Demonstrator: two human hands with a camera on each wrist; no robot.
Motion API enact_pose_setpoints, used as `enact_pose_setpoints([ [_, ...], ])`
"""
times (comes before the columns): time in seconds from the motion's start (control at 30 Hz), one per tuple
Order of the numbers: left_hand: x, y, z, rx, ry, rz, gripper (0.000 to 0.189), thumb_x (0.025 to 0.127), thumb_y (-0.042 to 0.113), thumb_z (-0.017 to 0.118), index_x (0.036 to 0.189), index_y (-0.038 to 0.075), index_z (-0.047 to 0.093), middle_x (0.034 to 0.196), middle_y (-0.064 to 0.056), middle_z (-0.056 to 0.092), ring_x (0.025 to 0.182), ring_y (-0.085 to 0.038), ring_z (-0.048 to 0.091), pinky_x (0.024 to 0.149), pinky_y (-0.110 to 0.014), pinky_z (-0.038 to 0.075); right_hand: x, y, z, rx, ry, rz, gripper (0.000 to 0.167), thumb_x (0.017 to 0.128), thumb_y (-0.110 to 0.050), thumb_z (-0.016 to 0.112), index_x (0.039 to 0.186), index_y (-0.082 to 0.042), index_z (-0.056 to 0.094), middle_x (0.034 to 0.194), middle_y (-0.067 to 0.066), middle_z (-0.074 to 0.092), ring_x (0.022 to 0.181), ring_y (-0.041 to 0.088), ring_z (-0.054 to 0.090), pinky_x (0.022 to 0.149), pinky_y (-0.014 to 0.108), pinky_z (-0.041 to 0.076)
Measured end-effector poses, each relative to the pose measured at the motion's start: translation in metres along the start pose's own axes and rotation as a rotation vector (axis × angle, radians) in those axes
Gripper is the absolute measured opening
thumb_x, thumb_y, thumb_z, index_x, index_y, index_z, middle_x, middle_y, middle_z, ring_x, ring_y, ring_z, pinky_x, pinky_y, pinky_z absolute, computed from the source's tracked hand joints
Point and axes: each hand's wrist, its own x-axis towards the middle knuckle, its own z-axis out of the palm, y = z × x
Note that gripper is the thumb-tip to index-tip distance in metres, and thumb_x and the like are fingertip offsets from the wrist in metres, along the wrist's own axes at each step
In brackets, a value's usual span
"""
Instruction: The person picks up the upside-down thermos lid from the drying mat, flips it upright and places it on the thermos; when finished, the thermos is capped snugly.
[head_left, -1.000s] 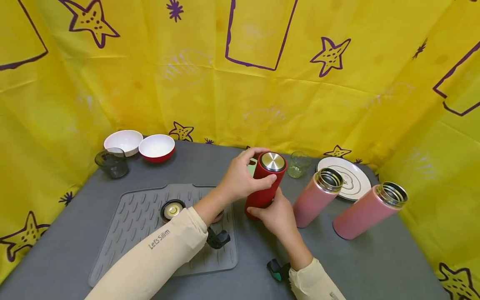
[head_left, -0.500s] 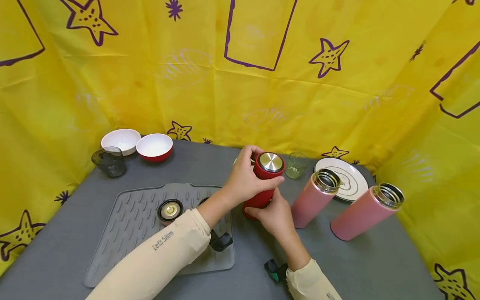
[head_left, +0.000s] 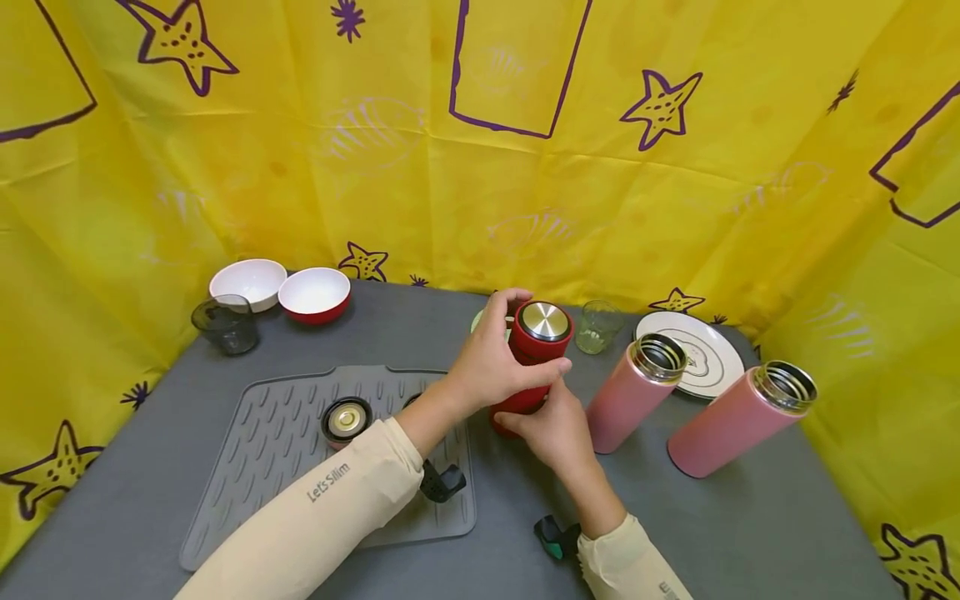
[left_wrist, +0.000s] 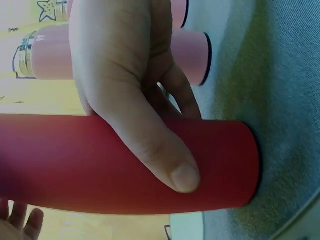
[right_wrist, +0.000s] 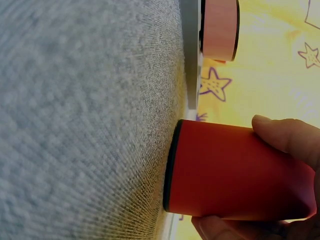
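A red insulated bottle (head_left: 527, 400) stands upright on the grey tabletop. My left hand (head_left: 487, 358) holds its red lid (head_left: 545, 322), which has a shiny metal disc on top, with the thumb across the near side. Low on the body, my right hand (head_left: 553, 429) grips the bottle, its thumb (left_wrist: 185, 177) lying along the red wall in the left wrist view. The black-rimmed base (right_wrist: 173, 167) meets the table in the right wrist view. Two lidless pink bottles (head_left: 633, 396) (head_left: 735, 425) stand to the right.
A grey ridged mat (head_left: 262, 450) carries an upturned lid (head_left: 347, 419) and another, mostly hidden one. Two bowls (head_left: 315, 292) (head_left: 251, 279) and a dark glass (head_left: 225, 325) stand back left. Behind the bottle are a green cup (head_left: 477, 319), a clear glass (head_left: 597, 327) and a white plate (head_left: 723, 358).
My left hand has turned around the lid, its fingers drawing in and its thumb swinging further right. A seam under the lid now shows. My right hand keeps its grip.
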Motion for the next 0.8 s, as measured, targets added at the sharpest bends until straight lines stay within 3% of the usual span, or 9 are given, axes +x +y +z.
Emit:
enact_pose_setpoints([
  [0.1,0.0006,0.0036,0.0011,0.022,0.032,-0.041,0.082,0.072,0.041,0.086,0.132,0.014,0.037,0.123,0.001,0.045,0.113,-0.014,0.047,0.087,-0.032,0.05,0.0002,-0.0008,0.0,0.013,-0.004,-0.008,0.079,0.065,-0.032,0.092,0.129,-0.011,0.051,0.111,0.005,0.066,0.098,0.023,0.062,0.084,0.043,0.052],
  [0.2,0.0023,0.0035,-0.001,0.031,0.043,-0.009,0.073,0.073,0.035,0.086,0.128,0.012,0.044,0.119,0.001,0.05,0.11,-0.014,0.049,0.086,-0.033,0.051,0.0004,-0.0021,-0.0003,0.013,0.0,-0.002,0.079,0.065,-0.034,0.091,0.129,-0.011,0.049,0.111,0.005,0.066,0.097,0.024,0.063,0.083,0.044,0.052],
  [0.33,0.0025,-0.0001,-0.0055,0.034,-0.004,0.041,0.068,0.076,0.026,0.082,0.135,0.016,0.049,0.117,0.003,0.058,0.108,-0.011,0.052,0.09,-0.036,0.048,-0.0011,-0.0026,-0.0009,0.0,0.005,0.018,0.078,0.066,-0.035,0.091,0.127,-0.01,0.049,0.109,0.007,0.066,0.095,0.025,0.063,0.082,0.044,0.052],
  [0.5,0.0005,-0.0021,-0.0056,0.003,-0.037,0.037,0.077,0.078,0.023,0.081,0.143,0.016,0.041,0.126,0.001,0.055,0.115,-0.011,0.049,0.096,-0.036,0.044,-0.002,-0.0014,-0.001,-0.004,0.007,0.015,0.077,0.066,-0.035,0.091,0.126,-0.009,0.05,0.108,0.007,0.066,0.095,0.025,0.063,0.083,0.044,0.052],
  [0.67,0.0013,0.002,-0.0011,0.02,0.042,0.012,0.078,0.072,0.037,0.087,0.132,0.015,0.042,0.121,0.004,0.048,0.112,-0.01,0.047,0.092,-0.034,0.046,-0.0013,-0.0006,-0.0006,0.014,0.007,-0.01,0.078,0.066,-0.033,0.091,0.128,-0.01,0.051,0.111,0.006,0.066,0.098,0.025,0.063,0.084,0.045,0.052],
  [0.8,0.0036,0.0038,-0.0009,0.084,0.124,0.064,0.067,0.069,0.039,0.089,0.12,0.014,0.053,0.11,0.007,0.054,0.104,-0.009,0.052,0.088,-0.034,0.046,-0.0013,-0.0001,-0.0002,0.02,0.004,0.005,0.077,0.066,-0.033,0.091,0.128,-0.012,0.05,0.111,0.004,0.066,0.098,0.024,0.063,0.083,0.044,0.052],
])
